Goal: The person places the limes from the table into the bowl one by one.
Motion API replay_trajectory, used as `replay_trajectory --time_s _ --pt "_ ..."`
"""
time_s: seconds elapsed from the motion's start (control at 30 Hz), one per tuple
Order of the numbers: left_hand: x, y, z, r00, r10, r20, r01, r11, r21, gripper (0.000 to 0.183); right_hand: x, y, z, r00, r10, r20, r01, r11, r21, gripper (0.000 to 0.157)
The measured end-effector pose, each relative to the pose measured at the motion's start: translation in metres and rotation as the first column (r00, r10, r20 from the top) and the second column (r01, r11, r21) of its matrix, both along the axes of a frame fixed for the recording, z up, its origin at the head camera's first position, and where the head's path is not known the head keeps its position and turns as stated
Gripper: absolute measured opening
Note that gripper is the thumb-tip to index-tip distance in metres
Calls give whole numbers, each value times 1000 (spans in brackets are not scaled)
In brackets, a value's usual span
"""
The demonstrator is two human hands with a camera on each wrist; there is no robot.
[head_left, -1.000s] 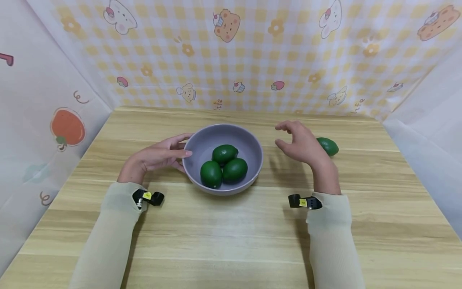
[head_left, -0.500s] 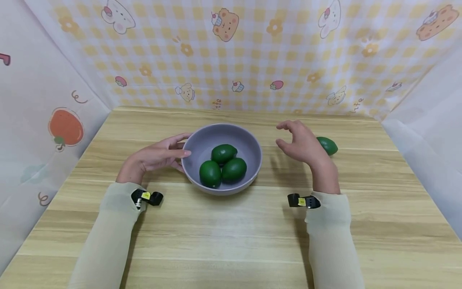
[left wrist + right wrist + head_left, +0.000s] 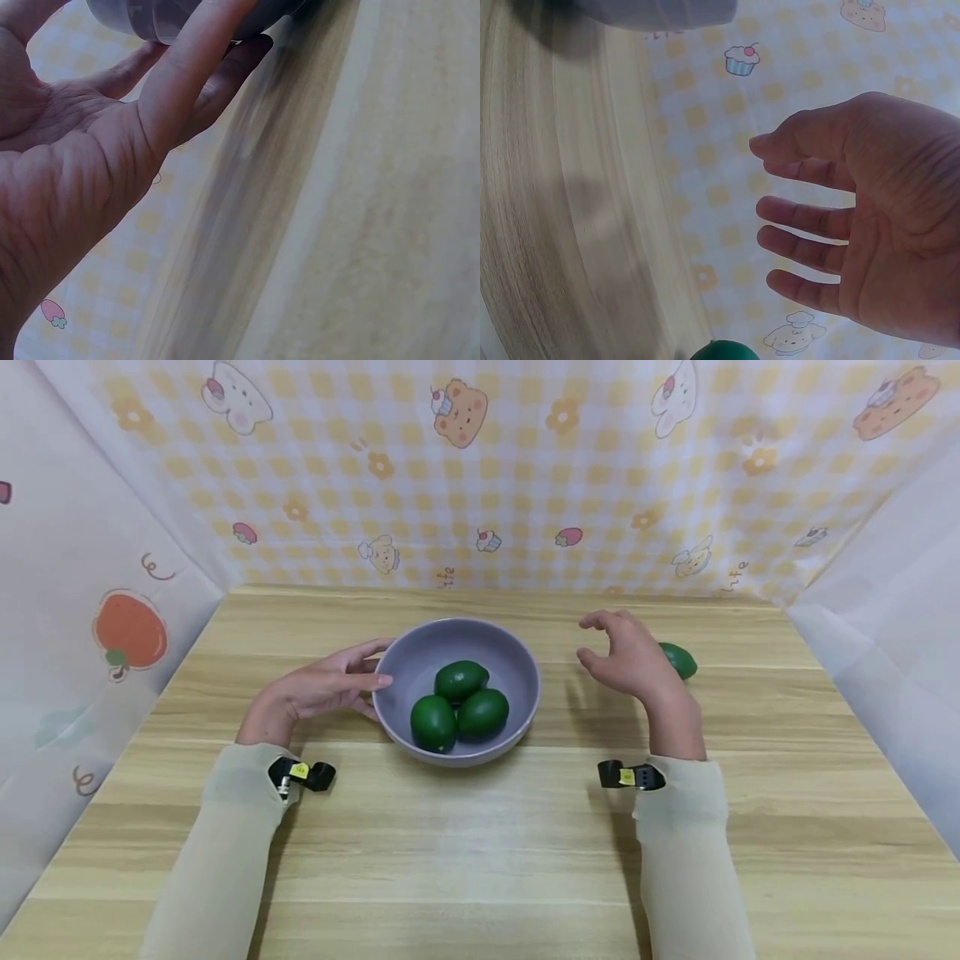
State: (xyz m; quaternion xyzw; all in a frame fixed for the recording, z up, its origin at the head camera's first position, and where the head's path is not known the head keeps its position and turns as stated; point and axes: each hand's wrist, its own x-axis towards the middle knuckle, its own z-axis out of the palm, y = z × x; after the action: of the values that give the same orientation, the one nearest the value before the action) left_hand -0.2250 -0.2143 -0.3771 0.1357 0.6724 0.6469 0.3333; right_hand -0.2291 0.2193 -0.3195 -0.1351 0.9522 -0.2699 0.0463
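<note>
My left hand (image 3: pixel 326 685) grips the left side of a grey-purple bowl (image 3: pixel 517 668), thumb over the rim and fingers round the outside. In the left wrist view, the bowl (image 3: pixel 124 15) shows at the top, with fingers (image 3: pixel 191 67) reaching under its side. Inside it lie three dark green limes (image 3: pixel 461 681), close together. To the right of the bowl my right hand (image 3: pixel 630 656) hangs above the table, fingers loosely bent and holding nothing. A further lime (image 3: pixel 681 662) lies just beyond that hand's wrist, partly hidden by it; its top (image 3: pixel 724 351) shows low in the right wrist view.
The wood-grain table (image 3: pixel 465 843) stretches in front of and around the bowl. A yellow-checked cloth (image 3: pixel 517 468) with cartoon prints hangs behind it. White sheets (image 3: pixel 67 568) stand at both sides.
The head view has shifted slightly. My right hand has drifted a little to the right, covering slightly more of the lime beside it. The left hand keeps its hold on the bowl.
</note>
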Motion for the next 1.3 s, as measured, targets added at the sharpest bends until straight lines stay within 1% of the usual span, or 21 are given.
replay_trajectory --time_s 0.2,0.4,0.63,0.97,1.3 --pt "0 -1 -1 1000 -5 5 5 1000 0 77 1 1 -1 1000 -2 15 2 1000 4 48" --pt "1 0 0 1000 -4 4 4 1000 5 76 0 1 0 1000 -4 7 4 1000 6 48" --pt "1 0 -1 1000 -16 -3 16 1000 14 75 -1 6 0 1000 -15 -1 15 1000 9 47" --pt "0 1 -1 1000 7 14 -8 1000 10 74 -3 16 -1 999 -35 9 35 999 -16 49" --pt "0 1 -1 1000 8 2 -8 1000 1 74 -5 23 -3 998 -56 15 56 998 -21 50"
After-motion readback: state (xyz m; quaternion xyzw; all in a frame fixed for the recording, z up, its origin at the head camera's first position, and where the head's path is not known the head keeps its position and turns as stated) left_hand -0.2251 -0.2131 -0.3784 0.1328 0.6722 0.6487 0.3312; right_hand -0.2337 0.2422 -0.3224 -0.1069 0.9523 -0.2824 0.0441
